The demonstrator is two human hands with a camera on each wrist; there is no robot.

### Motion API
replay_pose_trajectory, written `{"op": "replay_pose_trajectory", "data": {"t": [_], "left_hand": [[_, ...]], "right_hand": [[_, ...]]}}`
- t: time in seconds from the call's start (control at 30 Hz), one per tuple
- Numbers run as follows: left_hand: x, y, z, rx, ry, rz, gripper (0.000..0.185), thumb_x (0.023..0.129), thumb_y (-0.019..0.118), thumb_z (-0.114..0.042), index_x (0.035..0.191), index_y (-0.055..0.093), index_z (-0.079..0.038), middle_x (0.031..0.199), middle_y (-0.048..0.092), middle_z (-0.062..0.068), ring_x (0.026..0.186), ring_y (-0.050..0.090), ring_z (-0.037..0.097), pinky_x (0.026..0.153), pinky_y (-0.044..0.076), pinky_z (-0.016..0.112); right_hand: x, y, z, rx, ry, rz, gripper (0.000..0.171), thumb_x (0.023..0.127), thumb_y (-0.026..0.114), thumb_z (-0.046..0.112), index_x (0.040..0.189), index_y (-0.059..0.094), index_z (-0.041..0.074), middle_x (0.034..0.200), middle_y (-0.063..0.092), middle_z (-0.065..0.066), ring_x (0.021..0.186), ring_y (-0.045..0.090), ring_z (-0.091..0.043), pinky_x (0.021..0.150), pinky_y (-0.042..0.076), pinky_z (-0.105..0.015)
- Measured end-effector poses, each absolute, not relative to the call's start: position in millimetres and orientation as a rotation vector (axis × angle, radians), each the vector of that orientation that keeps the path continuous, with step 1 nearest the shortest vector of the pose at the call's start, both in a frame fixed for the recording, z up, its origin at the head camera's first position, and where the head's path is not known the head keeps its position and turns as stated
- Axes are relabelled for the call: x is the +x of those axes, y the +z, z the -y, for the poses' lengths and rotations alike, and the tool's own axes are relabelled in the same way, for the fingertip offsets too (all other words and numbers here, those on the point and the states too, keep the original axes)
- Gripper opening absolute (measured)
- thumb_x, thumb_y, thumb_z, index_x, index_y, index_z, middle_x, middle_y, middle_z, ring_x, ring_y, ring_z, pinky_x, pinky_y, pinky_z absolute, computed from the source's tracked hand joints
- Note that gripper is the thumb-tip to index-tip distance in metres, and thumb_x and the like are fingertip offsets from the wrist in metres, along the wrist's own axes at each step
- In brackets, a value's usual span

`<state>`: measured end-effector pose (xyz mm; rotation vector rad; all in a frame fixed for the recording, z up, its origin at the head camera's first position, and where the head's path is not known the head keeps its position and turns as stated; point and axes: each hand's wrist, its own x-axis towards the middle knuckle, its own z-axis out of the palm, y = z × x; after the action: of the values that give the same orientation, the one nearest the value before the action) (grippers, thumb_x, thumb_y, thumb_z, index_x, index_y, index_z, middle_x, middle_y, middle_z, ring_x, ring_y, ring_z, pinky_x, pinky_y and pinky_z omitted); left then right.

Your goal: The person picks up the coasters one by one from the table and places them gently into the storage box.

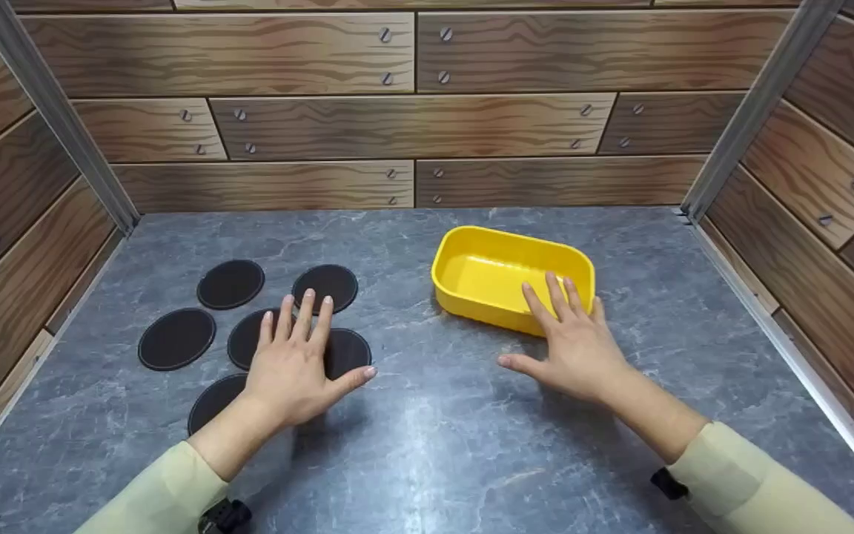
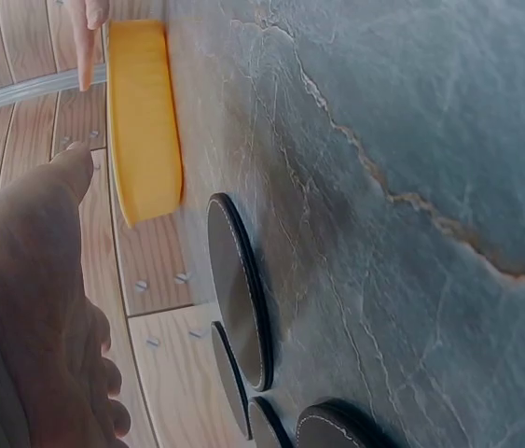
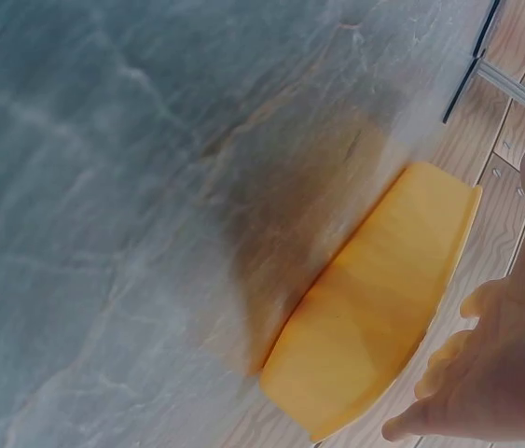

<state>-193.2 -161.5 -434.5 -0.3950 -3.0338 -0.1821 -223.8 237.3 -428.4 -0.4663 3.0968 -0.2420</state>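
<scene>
The grey stone tabletop (image 1: pixel 427 460) bears six black coasters (image 1: pixel 176 338) (flat) and a yellow tub (image 1: pixel 471 273).

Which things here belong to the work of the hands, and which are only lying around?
In the work: six black round coasters under and around the open left hand; yellow tub at the open right hand.

Only surroundings: grey marbled table; wood-pattern walls.

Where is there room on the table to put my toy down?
Bare grey stone-look tabletop lies between the left hand and right hand, and behind the yellow plastic tub. The left is crowded with round black coasters.
</scene>
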Motion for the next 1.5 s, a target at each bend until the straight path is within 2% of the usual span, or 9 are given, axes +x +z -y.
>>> {"op": "replay_pose_trajectory", "data": {"t": [0.43, 0.77, 1.03, 1.27, 1.5], "left_hand": [[-196.1, -430.4, 159.4, -0.401, -0.219, 3.030, 0.119, 0.091, 0.045, -0.089, 0.170, 0.016, -0.004, 0.174, 0.008, 0.023, 0.159, 0.004, 0.048, 0.126, 0.008, 0.067], [-206.5, -421.0, 151.4, -0.416, -0.211, 3.029, 0.120, 0.090, 0.041, -0.091, 0.170, 0.014, -0.006, 0.175, 0.007, 0.021, 0.160, 0.005, 0.047, 0.126, 0.008, 0.066], [-232.6, -403.9, 129.3, -0.490, -0.182, 3.044, 0.116, 0.092, 0.026, -0.093, 0.171, 0.007, -0.010, 0.176, 0.001, 0.016, 0.161, -0.002, 0.042, 0.128, 0.003, 0.062], [-262.7, -395.2, 98.9, -0.583, -0.254, 3.025, 0.109, 0.096, 0.033, -0.087, 0.172, 0.010, -0.012, 0.177, 0.003, 0.014, 0.161, -0.003, 0.040, 0.128, -0.002, 0.059], [-289.3, -398.6, 70.5, -0.643, -0.275, 3.061, 0.108, 0.096, 0.031, -0.087, 0.172, 0.009, -0.014, 0.177, 0.003, 0.011, 0.161, -0.004, 0.038, 0.128, -0.003, 0.056]], "right_hand": [[-226.3, -424.6, -238.3, -0.444, -0.273, -3.090, 0.116, 0.090, 0.057, 0.084, 0.173, 0.009, 0.018, 0.177, -0.006, -0.018, 0.161, -0.003, -0.045, 0.120, 0.000, -0.075], [-231.9, -417.1, -244.7, -0.443, -0.255, -3.104, 0.119, 0.088, 0.052, 0.088, 0.172, 0.008, 0.016, 0.176, -0.005, -0.020, 0.160, -0.003, -0.047, 0.120, 0.002, -0.076], [-242.3, -404.7, -258.6, -0.425, -0.288, -3.135, 0.117, 0.091, 0.047, 0.088, 0.172, 0.007, 0.014, 0.175, -0.008, -0.022, 0.159, -0.004, -0.049, 0.118, 0.001, -0.078], [-255.5, -403.1, -274.6, -0.352, -0.325, -3.142, 0.117, 0.091, 0.047, 0.088, 0.172, 0.008, 0.012, 0.174, -0.009, -0.024, 0.158, -0.002, -0.052, 0.118, -0.002, -0.078], [-268.2, -407.6, -288.4, -0.278, -0.344, -3.109, 0.120, 0.091, 0.046, 0.089, 0.171, 0.006, 0.009, 0.173, -0.008, -0.026, 0.157, -0.003, -0.054, 0.116, -0.002, -0.080]]}}
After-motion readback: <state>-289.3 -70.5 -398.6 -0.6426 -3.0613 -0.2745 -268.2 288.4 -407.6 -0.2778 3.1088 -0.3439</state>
